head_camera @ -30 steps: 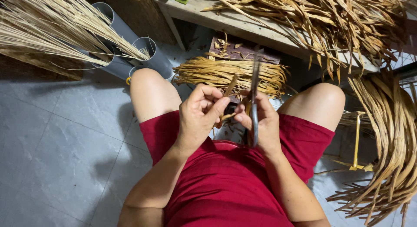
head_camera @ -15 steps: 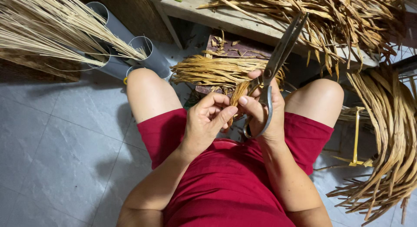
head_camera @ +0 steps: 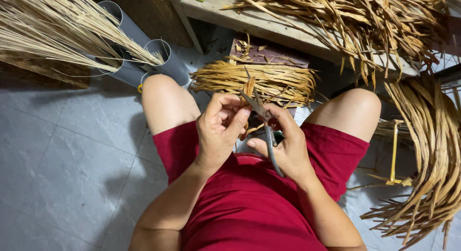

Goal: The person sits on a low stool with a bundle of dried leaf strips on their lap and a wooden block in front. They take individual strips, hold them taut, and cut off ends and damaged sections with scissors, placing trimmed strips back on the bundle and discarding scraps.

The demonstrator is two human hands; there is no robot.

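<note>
Fingers of your left hand (head_camera: 222,131) pinch a dried leaf strip (head_camera: 249,88); your right hand (head_camera: 283,145) grips scissors (head_camera: 263,121) at it.

The floor (head_camera: 57,160) is laid in large pale grey tiles with thin joints, lit softly and evenly with only faint shadows. Along the far side runs a rough wooden bench (head_camera: 269,25) heaped with dry yellow-brown leaf strips (head_camera: 365,20), and more of the same strips (head_camera: 432,155) hang and pile up at the right. At the upper left, grey plastic pipes (head_camera: 144,54) lean on the floor holding bundles of thin pale sticks (head_camera: 53,35), and a flatter bundle of dried strips (head_camera: 259,80) lies on a dark block below the bench.
</note>
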